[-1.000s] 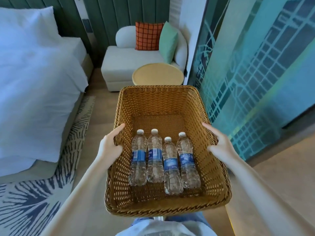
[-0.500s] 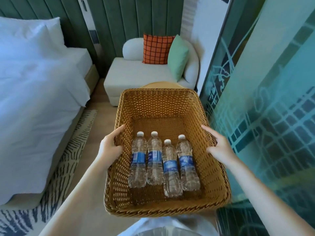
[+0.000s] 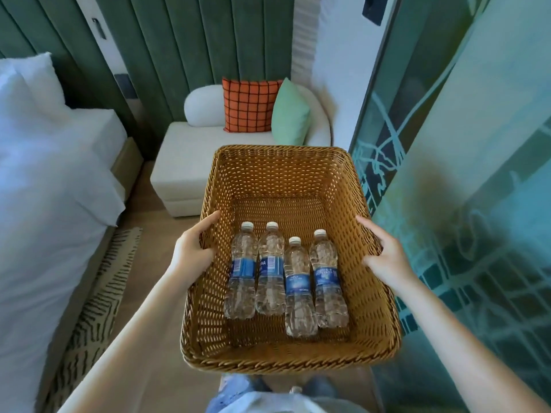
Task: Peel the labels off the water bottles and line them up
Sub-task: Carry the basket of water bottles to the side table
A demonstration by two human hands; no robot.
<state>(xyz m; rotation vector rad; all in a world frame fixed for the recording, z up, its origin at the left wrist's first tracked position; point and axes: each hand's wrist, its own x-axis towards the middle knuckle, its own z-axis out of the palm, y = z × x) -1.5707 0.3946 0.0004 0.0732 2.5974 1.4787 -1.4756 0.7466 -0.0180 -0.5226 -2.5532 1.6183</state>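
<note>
Between both hands, a wicker basket (image 3: 286,186) is held out in front of the person, above the floor. Left hand (image 3: 190,251) grips the left wall, thumb hooked over the rim and fingers wrapped on the outside. Right hand (image 3: 384,254) clasps the right wall the same way, thumb on the rim. Four water bottles (image 3: 286,278) lie side by side on the basket bottom toward the near end, white caps pointing away, each touching its neighbour. All four carry blue labels (image 3: 298,283) around the middle. A bed (image 3: 44,204) stands to the left, a sofa (image 3: 190,162) with an orange cushion (image 3: 249,104) ahead, and a patterned glass wall (image 3: 462,204) to the right.
</note>
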